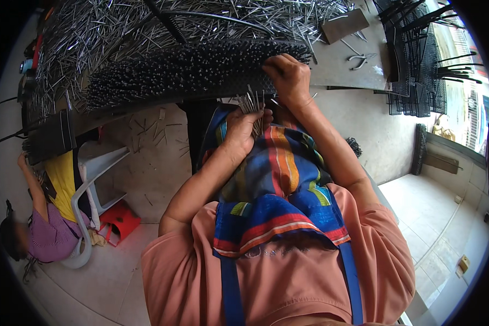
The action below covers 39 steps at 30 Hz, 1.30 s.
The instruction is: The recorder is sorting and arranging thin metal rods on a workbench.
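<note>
My left hand point(240, 131) is wrapped round a bundle of thin metal rods point(249, 103), held upright above my lap. Just beyond it stands a long dark rack point(223, 87), packed with upright rods whose tips shine. Over the rack's right end, my right hand point(288, 76) is closed with its fingertips pinched together. Whatever those fingers grip, if anything, is hidden by the hand itself. A striped cloth apron point(277, 163) covers my lap below both hands.
Loose metal rods point(114, 32) lie heaped behind the rack. Pliers point(358, 61) and a flat brown plate point(344, 25) rest on the table's right. Black mesh racks point(418, 70) stand farther right. At left, another person point(57, 228) sits on a grey chair point(84, 195) near a red bag point(122, 221).
</note>
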Each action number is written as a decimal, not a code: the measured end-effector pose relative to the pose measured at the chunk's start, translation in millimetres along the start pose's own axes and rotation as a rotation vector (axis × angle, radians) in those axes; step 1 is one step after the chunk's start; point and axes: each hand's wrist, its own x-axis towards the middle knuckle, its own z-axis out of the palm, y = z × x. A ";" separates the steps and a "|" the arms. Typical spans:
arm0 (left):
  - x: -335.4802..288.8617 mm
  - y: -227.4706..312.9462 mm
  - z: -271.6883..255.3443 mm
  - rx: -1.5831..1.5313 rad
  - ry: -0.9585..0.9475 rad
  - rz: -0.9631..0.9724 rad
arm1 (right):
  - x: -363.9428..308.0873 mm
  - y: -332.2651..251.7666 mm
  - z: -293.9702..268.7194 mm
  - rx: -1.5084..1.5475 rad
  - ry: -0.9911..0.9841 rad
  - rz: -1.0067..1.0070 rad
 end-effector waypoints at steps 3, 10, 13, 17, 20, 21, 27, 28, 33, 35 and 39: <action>-3.0 3.7 5.4 -0.016 -0.020 0.011 | -13.4 2.1 -8.7 0.134 -0.038 0.150; -12.5 7.4 19.2 0.087 -0.192 0.031 | -46.9 11.4 -23.1 0.551 -0.504 0.707; -13.9 6.7 19.6 0.061 -0.196 0.025 | -42.6 9.7 -28.9 0.752 -0.483 0.877; -16.7 8.3 27.7 0.000 -0.222 0.047 | -36.9 6.2 -33.7 0.800 -0.348 0.819; -12.1 4.7 30.1 0.094 -0.174 0.108 | -36.0 9.1 -32.7 0.762 -0.378 0.839; -10.8 4.8 29.8 0.094 -0.174 0.106 | -35.9 11.0 -32.2 0.817 -0.403 0.914; 1.1 4.0 20.2 0.150 -0.194 0.165 | -35.2 8.7 -36.6 0.775 -0.056 0.709; 3.6 7.0 19.0 0.104 -0.114 0.062 | -33.3 10.4 -36.5 0.775 -0.058 0.709; -1.2 7.6 27.8 0.051 -0.007 0.032 | -15.8 18.3 -27.7 0.579 0.206 0.193; -3.3 10.0 29.7 0.066 -0.026 0.039 | -13.5 19.6 -22.8 0.516 0.193 0.085; -9.2 10.1 34.4 0.073 -0.104 0.093 | -14.5 21.9 -22.0 0.515 0.176 0.116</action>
